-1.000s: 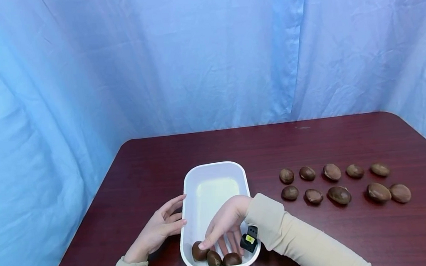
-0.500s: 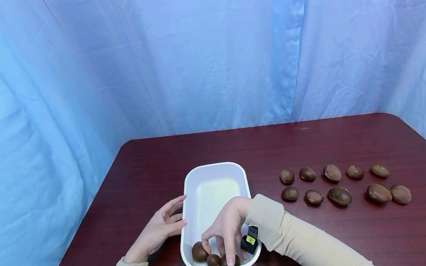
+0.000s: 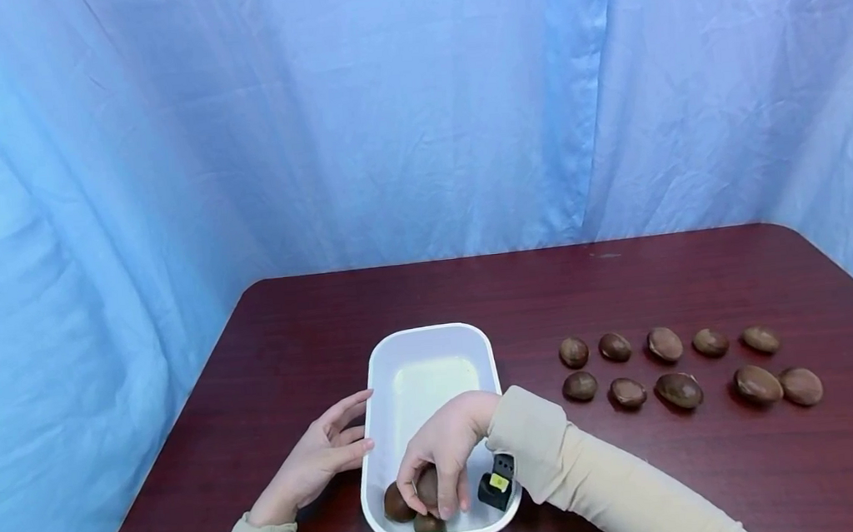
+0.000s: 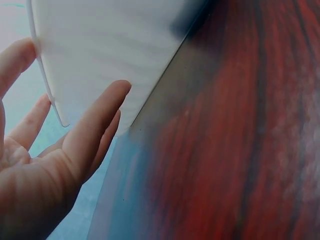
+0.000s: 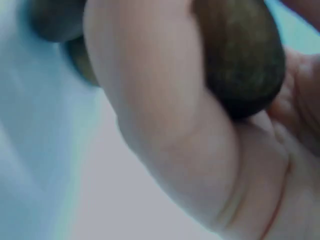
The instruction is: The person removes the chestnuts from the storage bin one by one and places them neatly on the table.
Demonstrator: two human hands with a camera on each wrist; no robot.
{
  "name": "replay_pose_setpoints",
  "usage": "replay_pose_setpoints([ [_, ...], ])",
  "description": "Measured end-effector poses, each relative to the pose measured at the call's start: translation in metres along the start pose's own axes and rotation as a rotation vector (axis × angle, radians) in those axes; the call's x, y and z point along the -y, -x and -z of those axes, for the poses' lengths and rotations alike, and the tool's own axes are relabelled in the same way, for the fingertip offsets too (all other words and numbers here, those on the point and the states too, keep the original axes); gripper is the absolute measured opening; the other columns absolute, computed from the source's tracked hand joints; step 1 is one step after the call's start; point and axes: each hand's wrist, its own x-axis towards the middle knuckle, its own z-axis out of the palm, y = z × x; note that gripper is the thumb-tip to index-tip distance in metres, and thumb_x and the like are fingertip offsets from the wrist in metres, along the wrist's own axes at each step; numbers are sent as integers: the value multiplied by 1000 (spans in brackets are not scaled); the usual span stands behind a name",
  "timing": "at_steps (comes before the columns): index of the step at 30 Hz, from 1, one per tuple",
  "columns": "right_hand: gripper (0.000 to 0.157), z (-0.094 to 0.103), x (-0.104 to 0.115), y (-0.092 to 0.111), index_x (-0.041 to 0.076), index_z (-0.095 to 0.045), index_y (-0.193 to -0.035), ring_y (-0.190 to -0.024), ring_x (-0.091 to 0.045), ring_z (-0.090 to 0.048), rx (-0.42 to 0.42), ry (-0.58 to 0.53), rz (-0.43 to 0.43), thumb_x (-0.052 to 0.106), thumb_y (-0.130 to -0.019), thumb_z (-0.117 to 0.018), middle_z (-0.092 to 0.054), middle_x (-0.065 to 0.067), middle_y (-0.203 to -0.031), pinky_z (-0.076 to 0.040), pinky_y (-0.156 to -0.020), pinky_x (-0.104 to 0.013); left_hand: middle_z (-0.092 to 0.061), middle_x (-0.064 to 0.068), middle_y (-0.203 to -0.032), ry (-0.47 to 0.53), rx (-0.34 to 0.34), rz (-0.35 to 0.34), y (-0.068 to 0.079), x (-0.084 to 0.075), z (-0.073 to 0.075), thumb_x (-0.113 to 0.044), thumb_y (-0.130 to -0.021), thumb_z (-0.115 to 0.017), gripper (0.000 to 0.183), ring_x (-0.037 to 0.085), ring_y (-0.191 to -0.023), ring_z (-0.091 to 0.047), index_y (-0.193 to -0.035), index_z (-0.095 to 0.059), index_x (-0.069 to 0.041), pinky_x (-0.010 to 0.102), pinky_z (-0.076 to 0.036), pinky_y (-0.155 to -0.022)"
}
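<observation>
A white rectangular tray (image 3: 432,339) with rounded corners sits on the table. My left hand (image 3: 317,462) touches its left side with fingers extended; in the left wrist view the fingertips of this hand (image 4: 65,155) meet the tray wall (image 4: 110,45). My right hand (image 3: 448,448) reaches into the tray's near end. Between its thumb and curled fingers it holds a smooth brown stone (image 3: 427,487), seen close up in the right wrist view as a dark rounded stone (image 5: 245,55). Two more brown stones lie beneath and beside it, one at the left (image 3: 397,504), one at the front (image 3: 428,524).
Right of the tray, several similar brown stones lie in two rough rows, a back row (image 3: 664,345) and a front row (image 3: 679,391). All rest on a dark red wooden table (image 3: 311,325). Blue curtains (image 3: 385,119) hang behind and at the sides.
My right hand turned from palm showing with fingers spread to curled round a stone, and lifted that stone off the tray's near right, slightly left. The left hand stayed put.
</observation>
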Motion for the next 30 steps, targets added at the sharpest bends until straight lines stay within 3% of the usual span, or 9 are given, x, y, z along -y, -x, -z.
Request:
replay_pose_setpoints([
  [9,20,0,20,27,-10,-57,-105,-69,-5,-59,-185,128,171,-6,-86,-61,-56,4,-82,-56,-68,-23,-19,28,-151,6,3,3,0,1,1,-6,-90,-62,73,9,-108,-59,-149,-20,-1,29,-54,-83],
  [15,16,-2,25,56,1,-61,-102,-67,-5,-63,-321,195,211,-1,-86,-63,-57,4,-89,-55,-71,-24,-19,27,-152,7,-2,10,0,0,0,-7,-89,-63,74,11,-110,-60,-149,-20,-2,30,-54,-84],
  [20,18,-7,12,76,5,-63,-103,-70,-4,-64,-490,246,230,6,-85,-66,-61,4,-92,-53,-72,-23,-19,27,-152,5,-2,8,1,-1,0,-7,-89,-64,74,12,-110,-60,-149,-21,-2,30,-54,-84],
  [26,22,-14,-15,91,5,-65,-104,-75,-7,-61,-678,183,224,8,-83,-68,-61,5,-88,-53,-72,-26,-20,28,-151,3,3,-6,0,-1,1,-7,-89,-64,74,11,-109,-60,-149,-21,-1,30,-54,-84],
  [30,25,-19,-35,101,6,-65,-108,-84,-7,-56,-763,163,220,11,-83,-68,-63,1,-96,-51,-74,-25,-20,28,-151,10,13,-5,0,0,2,-7,-89,-63,74,9,-108,-61,-149,-20,-2,30,-54,-84],
])
